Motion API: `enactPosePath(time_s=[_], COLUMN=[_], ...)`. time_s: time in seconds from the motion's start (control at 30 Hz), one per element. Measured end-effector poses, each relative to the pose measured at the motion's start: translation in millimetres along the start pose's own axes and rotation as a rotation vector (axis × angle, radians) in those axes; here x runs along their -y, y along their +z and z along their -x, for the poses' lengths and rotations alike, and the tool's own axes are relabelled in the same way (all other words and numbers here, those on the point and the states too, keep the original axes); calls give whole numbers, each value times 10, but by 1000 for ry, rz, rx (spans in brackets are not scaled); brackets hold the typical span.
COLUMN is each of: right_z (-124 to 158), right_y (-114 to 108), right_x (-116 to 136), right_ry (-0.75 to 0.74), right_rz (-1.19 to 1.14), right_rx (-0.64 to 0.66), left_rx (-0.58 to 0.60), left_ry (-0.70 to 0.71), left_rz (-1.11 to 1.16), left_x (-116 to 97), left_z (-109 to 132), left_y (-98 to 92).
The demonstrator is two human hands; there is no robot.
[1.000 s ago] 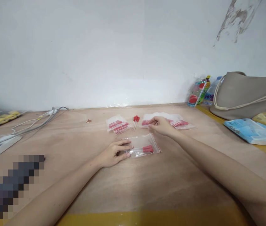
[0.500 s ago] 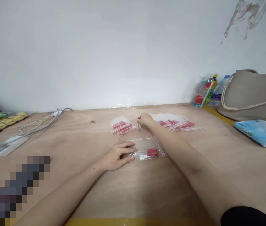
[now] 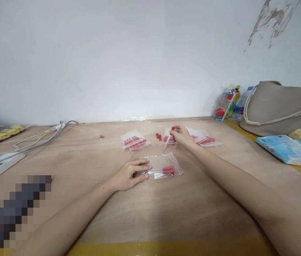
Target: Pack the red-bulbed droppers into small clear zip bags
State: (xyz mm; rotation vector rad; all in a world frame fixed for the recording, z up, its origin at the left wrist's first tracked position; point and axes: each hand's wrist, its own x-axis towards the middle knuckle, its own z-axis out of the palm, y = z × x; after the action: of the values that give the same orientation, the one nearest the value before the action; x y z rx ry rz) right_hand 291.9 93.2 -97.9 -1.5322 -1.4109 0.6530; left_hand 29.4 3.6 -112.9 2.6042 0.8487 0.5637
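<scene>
My left hand [image 3: 130, 175] lies with fingers stretched out on the near-left end of a clear zip bag [image 3: 154, 161]. Inside that bag are two small red-handled screwdrivers [image 3: 168, 170]. Beyond it, my right hand [image 3: 181, 135] pinches another small screwdriver [image 3: 173, 128] by its red handle, its thin shaft slanting down. Two loose screwdrivers [image 3: 158, 136] lie just left of my right hand. A pile of filled zip bags [image 3: 134, 141] is further left. More filled bags [image 3: 206, 139] lie behind and right of my right hand, which partly covers them.
At the right are a grey handbag [image 3: 286, 106], a blue packet [image 3: 286, 149] and drink bottles [image 3: 225, 106] against the wall. Cables [image 3: 43, 139] and a white power strip [image 3: 9, 161] lie left, near yellow items [image 3: 1, 135]. Yellow tape [image 3: 140, 249] runs along the front edge.
My right hand has moved right from the loose screwdrivers, which now show uncovered, and holds one up by its handle. My left hand stays on the bag. The view has shifted slightly.
</scene>
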Motion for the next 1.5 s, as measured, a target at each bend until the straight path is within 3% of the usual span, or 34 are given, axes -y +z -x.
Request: enactPosePath(time_s=[0.1,0.23,0.37,0.5,0.6,0.7,0.8,1.03,1.23,1.3,1.37,1.5], right_z=[299,609,726,804,845,845,833,838,820,765,678,420], right_y=[-297,-548,-482,-355,-381,-448,-435,-215,-310,-363,-382,-239], right_x=[-124,-264,-307,-295,-310,-318,-286,-271,-199,-134,-55,110], right_ry=[-47,-26,100,228,181,26,-82,-126,-202,-201,-225,-361], right_rz=[-348,-455,-551,-646,-531,-292,-180,-193,-93,-14,138,429], right_rx=[-86,-167,-147,29,281,476,485,448,558,497,349,122], left_rx=[1,6,3,-19,-24,-15,-7,-2,7,12,14,13], left_ry=[-4,-14,-3,-20,-37,-45,-49,-36,-7,-5,-8,12], left_rz=[-3,12,6,-26,-39,-46,-45,-34,-10,-6,-3,-21], left_x=[2,6,3,-18,-27,-28,-27,-26,-6,9,25,41], left_z=[-1,-4,-7,2,9,7,0,-12,-27,-28,-27,-24], left_y=[-2,-5,-10,-21,-27,-28,-28,-27,-13,-9,-5,5])
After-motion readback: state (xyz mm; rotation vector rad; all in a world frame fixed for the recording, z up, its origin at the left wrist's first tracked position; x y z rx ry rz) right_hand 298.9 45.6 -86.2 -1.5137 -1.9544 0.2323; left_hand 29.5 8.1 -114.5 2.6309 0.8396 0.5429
